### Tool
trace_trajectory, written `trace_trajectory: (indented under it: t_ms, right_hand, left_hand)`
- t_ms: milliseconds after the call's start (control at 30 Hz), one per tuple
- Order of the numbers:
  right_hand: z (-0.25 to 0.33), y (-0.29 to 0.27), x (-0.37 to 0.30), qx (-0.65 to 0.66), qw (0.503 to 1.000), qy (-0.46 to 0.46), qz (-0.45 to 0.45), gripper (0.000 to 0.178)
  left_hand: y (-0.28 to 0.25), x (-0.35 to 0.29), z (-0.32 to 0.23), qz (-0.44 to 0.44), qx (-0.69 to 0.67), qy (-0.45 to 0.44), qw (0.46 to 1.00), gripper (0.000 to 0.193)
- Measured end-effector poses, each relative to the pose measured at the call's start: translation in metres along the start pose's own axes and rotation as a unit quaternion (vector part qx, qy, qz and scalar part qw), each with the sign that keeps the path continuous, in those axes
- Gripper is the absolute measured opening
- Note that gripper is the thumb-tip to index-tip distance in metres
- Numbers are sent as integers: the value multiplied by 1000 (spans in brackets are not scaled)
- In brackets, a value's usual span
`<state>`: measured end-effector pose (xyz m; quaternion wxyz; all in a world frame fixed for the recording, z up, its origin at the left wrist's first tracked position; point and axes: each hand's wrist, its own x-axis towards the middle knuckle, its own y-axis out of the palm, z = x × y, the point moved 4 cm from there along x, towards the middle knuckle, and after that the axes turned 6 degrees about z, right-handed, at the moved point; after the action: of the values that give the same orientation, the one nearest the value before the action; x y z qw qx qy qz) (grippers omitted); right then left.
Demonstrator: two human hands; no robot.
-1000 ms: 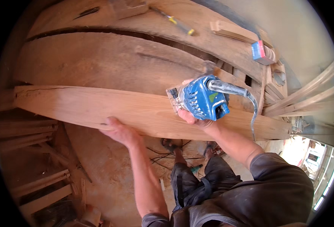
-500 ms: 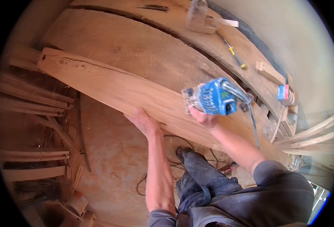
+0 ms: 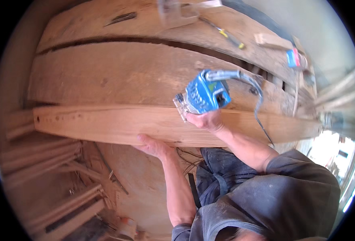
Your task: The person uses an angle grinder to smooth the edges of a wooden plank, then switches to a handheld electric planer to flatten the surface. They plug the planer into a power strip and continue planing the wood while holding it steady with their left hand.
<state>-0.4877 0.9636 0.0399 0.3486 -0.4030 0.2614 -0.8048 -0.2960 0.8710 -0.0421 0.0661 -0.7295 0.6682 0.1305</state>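
Observation:
A long pale wooden board (image 3: 121, 123) lies along the front of the workbench, with a small dark hole near its left end. My right hand (image 3: 208, 120) grips a blue trim router (image 3: 204, 94) low on its body. The router leans over the board's middle, its clear base at the left; whether its bit touches the wood cannot be seen. A grey cord (image 3: 260, 100) runs from its top and down past my right forearm. Left of the router, my left hand (image 3: 155, 146) clasps the board's near edge, thumb on top and fingers hidden underneath.
Behind the board, the rough plank bench (image 3: 105, 68) has a long dark gap. A yellow-and-black screwdriver (image 3: 231, 39), wood block (image 3: 273, 40) and small blue-and-red box (image 3: 293, 58) lie at the back right. Stacked timber (image 3: 45, 156) stands at lower left; cables (image 3: 190, 157) trail beneath.
My view has turned, so the board now runs nearly level across it. The router appears farther left and slightly closer to my left hand. Both hands keep their hold.

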Motion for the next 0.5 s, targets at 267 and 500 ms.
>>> trace_trajectory:
  t_ms: [267,500]
  right_hand:
    - [-87,-183,-101,47,871,456,-177,69]
    - [-61,-331,-299,-28,741,475,-475,67]
  left_hand:
    - [-2,-3,5,-12,27,-48,998,62]
    - [-14,17,12,30,-8,-170,985,60]
